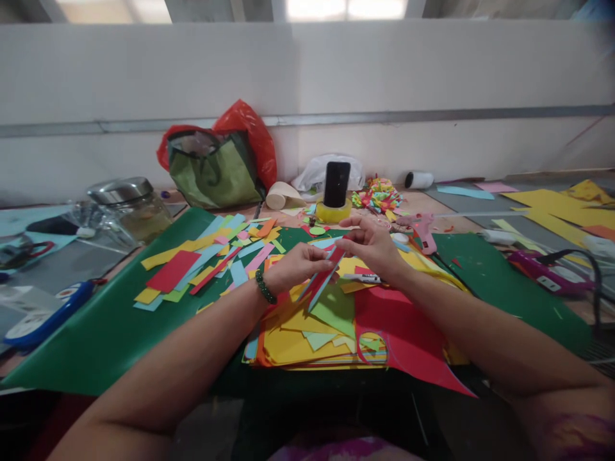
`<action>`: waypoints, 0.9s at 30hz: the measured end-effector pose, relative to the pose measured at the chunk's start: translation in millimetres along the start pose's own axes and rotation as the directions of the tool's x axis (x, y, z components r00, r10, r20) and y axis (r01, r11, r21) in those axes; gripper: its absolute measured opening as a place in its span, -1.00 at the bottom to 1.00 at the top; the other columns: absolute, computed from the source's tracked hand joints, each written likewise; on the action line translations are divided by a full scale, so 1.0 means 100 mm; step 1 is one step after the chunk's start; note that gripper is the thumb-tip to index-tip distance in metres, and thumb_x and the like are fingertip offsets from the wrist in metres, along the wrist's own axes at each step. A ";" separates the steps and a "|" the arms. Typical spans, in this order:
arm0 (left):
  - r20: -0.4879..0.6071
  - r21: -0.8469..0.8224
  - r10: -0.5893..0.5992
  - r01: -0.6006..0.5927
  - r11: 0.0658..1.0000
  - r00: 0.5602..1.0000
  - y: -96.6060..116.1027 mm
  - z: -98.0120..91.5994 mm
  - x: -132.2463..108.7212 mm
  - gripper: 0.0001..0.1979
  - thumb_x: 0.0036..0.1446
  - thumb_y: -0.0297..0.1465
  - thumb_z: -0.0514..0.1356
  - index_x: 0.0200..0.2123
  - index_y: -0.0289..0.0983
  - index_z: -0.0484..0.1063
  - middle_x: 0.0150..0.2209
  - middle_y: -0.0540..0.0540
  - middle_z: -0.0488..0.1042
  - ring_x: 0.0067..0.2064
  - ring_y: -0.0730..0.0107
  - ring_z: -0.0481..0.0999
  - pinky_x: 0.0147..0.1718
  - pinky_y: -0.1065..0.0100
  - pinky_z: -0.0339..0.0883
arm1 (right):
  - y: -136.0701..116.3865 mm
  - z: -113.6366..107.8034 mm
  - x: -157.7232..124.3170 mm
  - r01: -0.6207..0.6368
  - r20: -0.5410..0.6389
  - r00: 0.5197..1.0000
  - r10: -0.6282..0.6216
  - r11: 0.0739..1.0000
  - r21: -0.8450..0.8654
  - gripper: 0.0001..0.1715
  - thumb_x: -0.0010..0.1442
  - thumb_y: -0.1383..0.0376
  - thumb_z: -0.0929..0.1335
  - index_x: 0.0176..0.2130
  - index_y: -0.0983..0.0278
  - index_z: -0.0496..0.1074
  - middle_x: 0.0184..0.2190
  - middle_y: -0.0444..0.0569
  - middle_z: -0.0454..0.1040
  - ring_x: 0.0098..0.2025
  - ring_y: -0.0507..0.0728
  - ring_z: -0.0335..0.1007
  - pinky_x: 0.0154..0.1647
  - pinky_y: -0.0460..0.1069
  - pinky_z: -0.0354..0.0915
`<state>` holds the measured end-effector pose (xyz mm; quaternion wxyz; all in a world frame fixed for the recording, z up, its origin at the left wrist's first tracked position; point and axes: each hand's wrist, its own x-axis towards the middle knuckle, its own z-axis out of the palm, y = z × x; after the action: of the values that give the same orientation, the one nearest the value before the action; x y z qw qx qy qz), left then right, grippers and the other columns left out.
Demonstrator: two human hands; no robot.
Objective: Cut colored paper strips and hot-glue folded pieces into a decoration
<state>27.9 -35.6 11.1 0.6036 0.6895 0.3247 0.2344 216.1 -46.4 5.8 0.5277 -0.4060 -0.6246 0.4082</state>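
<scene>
Both hands meet over a pile of coloured paper. My left hand (305, 264), with a dark green bead bracelet (266, 288) at the wrist, pinches red and light blue paper strips (328, 276). The far end of the same strips is in the closed fingers of my right hand (372, 243). Below them lie a green paper piece (336, 310), yellow sheets (288, 336) and a large red sheet (408, 330) with a round hole cut in it. A white marker-like pen (364, 278) rests beside my right wrist.
Loose paper strips (180, 269) cover the green mat (96, 349) at left. Behind stand a phone (336, 184) on a yellow tape roll (333, 212), paper flowers (379, 195), a pink glue gun (425, 232), a glass jar (139, 214) and a green bag (214, 169).
</scene>
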 end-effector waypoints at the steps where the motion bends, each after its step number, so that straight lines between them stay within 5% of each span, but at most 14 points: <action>1: 0.000 0.009 0.005 -0.005 1.000 1.000 0.00 0.00 0.00 -0.83 0.07 -0.33 0.29 -0.47 -0.33 0.53 -0.46 -0.11 0.60 -0.41 0.41 0.54 -0.26 0.34 0.38 | -0.01 0.00 0.00 -0.015 0.014 1.000 0.015 1.000 -0.006 -0.40 -0.14 0.12 0.54 -0.17 0.25 0.30 -0.59 -0.26 0.43 -0.54 0.02 0.39 -0.46 -0.05 0.33; 6: 0.007 0.017 0.027 -0.028 0.999 1.000 0.01 0.02 -0.01 -0.85 0.07 -0.36 0.28 -0.45 -0.33 0.53 -0.48 -0.09 0.58 -0.41 0.42 0.54 -0.27 0.36 0.37 | -0.04 0.00 -0.03 -0.099 0.082 0.991 0.104 0.993 -0.059 -0.33 -0.19 0.19 0.55 -0.11 0.28 0.31 -0.54 -0.16 0.52 -0.48 0.10 0.47 -0.42 -0.02 0.35; 13: -0.082 0.035 -0.004 0.007 0.999 0.997 0.04 0.05 -0.03 -0.72 0.07 -0.21 0.27 -0.38 -0.34 0.57 -0.44 -0.12 0.59 -0.41 0.40 0.51 -0.35 0.39 0.34 | -0.03 -0.02 -0.03 -0.043 0.009 0.999 0.043 0.998 -0.036 -0.37 -0.19 0.15 0.55 -0.16 0.28 0.32 -0.58 -0.18 0.51 -0.54 0.06 0.44 -0.47 -0.04 0.33; 27: -0.141 -0.032 -0.017 0.013 0.999 0.990 0.06 0.05 -0.01 -0.81 -0.02 -0.31 0.33 -0.47 -0.35 0.53 -0.47 -0.09 0.57 -0.41 0.42 0.52 -0.31 0.38 0.36 | -0.01 -0.02 -0.01 -0.021 -0.007 1.000 0.020 0.999 -0.041 -0.46 -0.06 0.08 0.50 -0.16 0.26 0.32 -0.54 -0.16 0.52 -0.48 0.07 0.48 -0.40 -0.03 0.40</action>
<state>31.6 -40.2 15.8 0.5913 0.6593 0.3681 0.2831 217.9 -47.8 6.7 0.5171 -0.4243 -0.6269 0.3995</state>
